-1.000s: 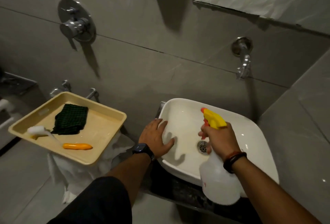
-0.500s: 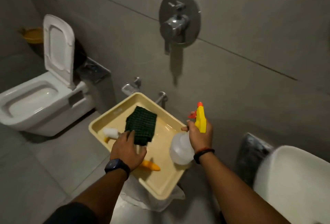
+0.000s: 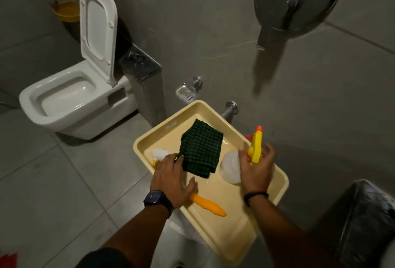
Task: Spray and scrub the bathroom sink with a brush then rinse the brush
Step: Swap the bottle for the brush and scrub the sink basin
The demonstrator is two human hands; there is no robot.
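The brush lies in the beige tray [image 3: 235, 233]. Its white bristle head [image 3: 160, 153] points toward the toilet and its orange handle [image 3: 208, 203] toward me. My left hand [image 3: 171, 179] rests palm down over the brush's middle, with the fingers curled on its neck. My right hand [image 3: 256, 169] is wrapped around the neck of the spray bottle [image 3: 229, 166]. The bottle's translucent body rests on the tray, and its yellow trigger head [image 3: 256, 147] with an orange nozzle sticks up. The sink basin is out of view.
A dark green checked cloth [image 3: 201, 150] lies in the tray between my hands. A white toilet [image 3: 70, 105] with its lid up stands to the left. A chrome wall valve [image 3: 286, 0] sticks out above. A dark counter edge [image 3: 367, 214] is at the lower right.
My view swung left from the sink to the tray. My right hand carried the spray bottle over and lowered it into the tray. My left hand left the sink rim and came down on the brush.
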